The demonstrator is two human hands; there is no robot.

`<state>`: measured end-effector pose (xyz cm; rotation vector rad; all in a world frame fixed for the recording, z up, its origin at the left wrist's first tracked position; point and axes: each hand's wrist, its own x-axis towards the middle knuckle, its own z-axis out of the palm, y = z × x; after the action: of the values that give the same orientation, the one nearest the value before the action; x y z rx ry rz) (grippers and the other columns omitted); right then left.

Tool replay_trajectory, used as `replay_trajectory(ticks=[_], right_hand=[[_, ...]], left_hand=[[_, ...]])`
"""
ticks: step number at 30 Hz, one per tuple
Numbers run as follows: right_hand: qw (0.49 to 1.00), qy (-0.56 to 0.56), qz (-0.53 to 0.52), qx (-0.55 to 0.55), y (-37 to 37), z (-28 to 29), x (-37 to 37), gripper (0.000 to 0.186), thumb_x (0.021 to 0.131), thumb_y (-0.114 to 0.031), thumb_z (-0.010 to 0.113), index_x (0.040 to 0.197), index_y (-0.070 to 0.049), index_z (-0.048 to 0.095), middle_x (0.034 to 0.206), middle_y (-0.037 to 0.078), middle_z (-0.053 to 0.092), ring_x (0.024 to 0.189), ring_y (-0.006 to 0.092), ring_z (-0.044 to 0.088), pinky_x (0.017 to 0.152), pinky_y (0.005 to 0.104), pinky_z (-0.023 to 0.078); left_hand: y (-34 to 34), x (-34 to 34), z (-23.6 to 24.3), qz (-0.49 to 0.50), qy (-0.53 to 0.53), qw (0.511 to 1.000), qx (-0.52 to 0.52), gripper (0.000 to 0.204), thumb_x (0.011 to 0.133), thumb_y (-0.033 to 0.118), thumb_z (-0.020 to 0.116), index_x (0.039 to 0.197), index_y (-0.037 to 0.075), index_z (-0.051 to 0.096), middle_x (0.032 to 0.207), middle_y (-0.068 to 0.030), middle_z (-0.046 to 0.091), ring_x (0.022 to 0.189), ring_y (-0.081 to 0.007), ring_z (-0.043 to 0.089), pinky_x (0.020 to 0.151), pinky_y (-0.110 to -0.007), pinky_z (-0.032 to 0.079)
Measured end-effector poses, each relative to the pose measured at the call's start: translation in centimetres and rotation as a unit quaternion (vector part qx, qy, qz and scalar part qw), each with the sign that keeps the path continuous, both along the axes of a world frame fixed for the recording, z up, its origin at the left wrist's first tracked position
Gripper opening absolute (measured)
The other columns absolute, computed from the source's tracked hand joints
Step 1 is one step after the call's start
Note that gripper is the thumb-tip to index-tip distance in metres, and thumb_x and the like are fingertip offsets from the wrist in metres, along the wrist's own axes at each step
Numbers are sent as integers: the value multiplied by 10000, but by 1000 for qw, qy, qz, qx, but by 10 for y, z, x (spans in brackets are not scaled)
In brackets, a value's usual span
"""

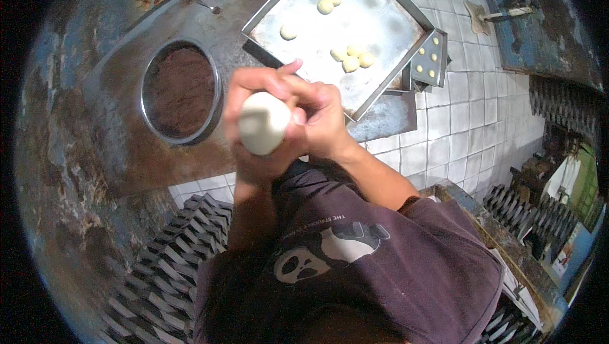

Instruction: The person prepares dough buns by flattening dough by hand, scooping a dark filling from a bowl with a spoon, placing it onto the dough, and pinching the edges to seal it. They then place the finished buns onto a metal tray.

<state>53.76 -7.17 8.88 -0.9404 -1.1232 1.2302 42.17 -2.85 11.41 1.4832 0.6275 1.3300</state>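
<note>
Biggest thing first: the worn metal tabletop (114, 147) spreads out to the left of and beyond both hands, and the big square tray (380, 26) sits just past the right hand (320, 122), with a smaller tray (431, 58) poking out at its far right corner. Left of the left hand (254, 87) there's one round metal bowl (181, 90) full of dark brown filling. The pale dough lump (263, 122) is right between the two hands, held up over the tabletop edge, both hands curled snugly around it, fingers closed on it rather than spread. For shaping like this I'd say keep the grip light and turn the lump with the fingertips so the skin stays smooth and doesn't tear. Count-wise: one lump in hand, six small dough balls (350, 61) on the big tray that I can make out, and about five tiny dots on the small one.
</note>
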Motion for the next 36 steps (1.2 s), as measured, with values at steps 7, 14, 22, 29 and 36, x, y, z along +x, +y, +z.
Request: replay_trajectory(ticks=[7,14,22,29,36], right_hand=[[975,-210,-33,-64,12,-1,59,332,825,-212,844,1090,-36,748,998,99,746,870,229,716,754,343,583],[945,-258,18,-200,60,-100,115,379,830,-209,851,1151,-41,744,1095,93,749,933,167,704,828,319,572],[756,-650,65,-40,82,-239,93,658,976,-370,616,1495,4,461,1528,247,472,1391,380,492,1149,473,411],[767,-639,65,-1,78,-268,84,811,1062,-544,413,1544,101,317,1637,292,282,1531,413,277,1252,494,252],[831,-545,55,-94,99,-265,93,760,1094,-507,340,1580,73,268,1670,274,219,1571,384,184,1267,501,202]], left_hand=[[24,-1,-81,-58,177,973,-139,529,848,67,788,1271,72,470,939,-109,719,935,-245,755,769,-376,582],[71,56,-172,-95,361,923,-91,611,809,15,725,1333,111,425,1005,-302,682,971,-519,666,775,-540,542],[48,-54,-199,39,318,933,-165,920,798,77,834,1528,57,274,1212,-156,554,845,-209,610,787,-330,544],[-36,-156,-185,154,327,874,-325,836,814,-65,779,1487,63,299,1063,-45,512,760,-78,467,733,-238,454],[-62,-178,-185,191,328,875,-301,779,828,-75,743,1473,70,331,1032,-23,501,735,-50,448,690,-223,432]])
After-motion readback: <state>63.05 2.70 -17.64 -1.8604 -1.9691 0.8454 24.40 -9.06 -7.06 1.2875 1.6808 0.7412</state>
